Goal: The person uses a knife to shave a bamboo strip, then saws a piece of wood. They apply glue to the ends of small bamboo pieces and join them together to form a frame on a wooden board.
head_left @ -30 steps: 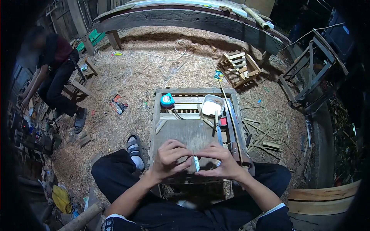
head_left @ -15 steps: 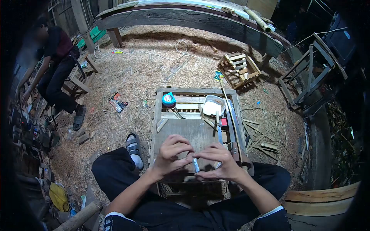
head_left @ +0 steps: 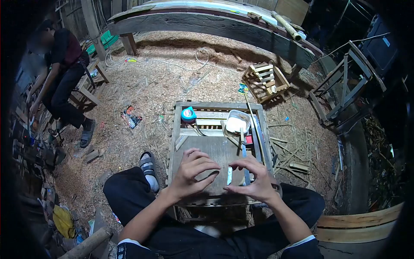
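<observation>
My right hand [head_left: 254, 181] holds a small white-and-blue strip [head_left: 229, 176] lengthwise, its ends at the tips of thumb and forefinger. What the strip is made of cannot be made out. To its left, my left hand [head_left: 194, 172] is open, with curved fingers, a gap between thumb and forefinger, and nothing in it. Both hands are above a dark wooden board [head_left: 211, 149] on a low slatted wooden table [head_left: 174, 162]. Beyond them on the table are a blue tape measure [head_left: 188, 114] and a plastic tub [head_left: 238, 122] with white contents.
A long thin stick [head_left: 254, 123] lies along the table's right side. Behind stands a slatted wooden crate [head_left: 266, 80] and a long heavy bench [head_left: 207, 26]. Wood shavings [head_left: 172, 77] cover the ground. Another person [head_left: 64, 77] sits at the left. A wooden frame [head_left: 345, 86] stands at right.
My hands have moved apart. The left fingers have come away from the strip and opened wider. The strip has shifted slightly right and away from me with my right hand.
</observation>
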Motion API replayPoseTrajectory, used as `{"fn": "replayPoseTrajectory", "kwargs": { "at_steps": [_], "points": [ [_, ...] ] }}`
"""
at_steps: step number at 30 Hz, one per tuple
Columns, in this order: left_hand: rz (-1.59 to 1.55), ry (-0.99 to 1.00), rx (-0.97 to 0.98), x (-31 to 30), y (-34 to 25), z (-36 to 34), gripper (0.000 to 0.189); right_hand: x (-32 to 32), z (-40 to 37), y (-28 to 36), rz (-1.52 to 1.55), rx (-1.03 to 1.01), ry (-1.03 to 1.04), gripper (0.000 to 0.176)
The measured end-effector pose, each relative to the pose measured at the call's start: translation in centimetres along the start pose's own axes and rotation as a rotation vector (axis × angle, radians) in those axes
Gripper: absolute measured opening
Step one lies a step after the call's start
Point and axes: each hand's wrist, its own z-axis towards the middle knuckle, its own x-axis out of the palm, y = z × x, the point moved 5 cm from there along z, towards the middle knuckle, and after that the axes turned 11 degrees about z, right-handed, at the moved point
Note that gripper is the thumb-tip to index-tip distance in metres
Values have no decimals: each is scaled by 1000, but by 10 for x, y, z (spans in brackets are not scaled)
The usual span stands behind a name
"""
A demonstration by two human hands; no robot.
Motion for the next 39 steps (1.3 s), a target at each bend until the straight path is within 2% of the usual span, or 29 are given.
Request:
{"fn": "replayPoseTrajectory", "kwargs": {
  "at_steps": [5,7,14,22,34,37,39],
  "points": [
    [2,18,-14,4,4,-4,26,4,2,-5,6,2,-35,59],
    [61,-30,31,3,-1,-3,30,3,2,-10,4,-9,-51,58],
    [283,-87,230,5,-13,-13,32,5,2,-24,75,155,-59,54],
    [312,-80,309,12,-21,-15,34,1,-4,-30,190,326,2,52],
    [423,-72,302,9,-21,-17,31,5,-4,-32,166,437,71,52],
    [439,-161,274,5,-18,-16,33,7,-4,-31,192,406,17,47],
    [446,-194,250,2,-16,-14,33,4,-3,-27,149,335,-98,36]
  ]
}}
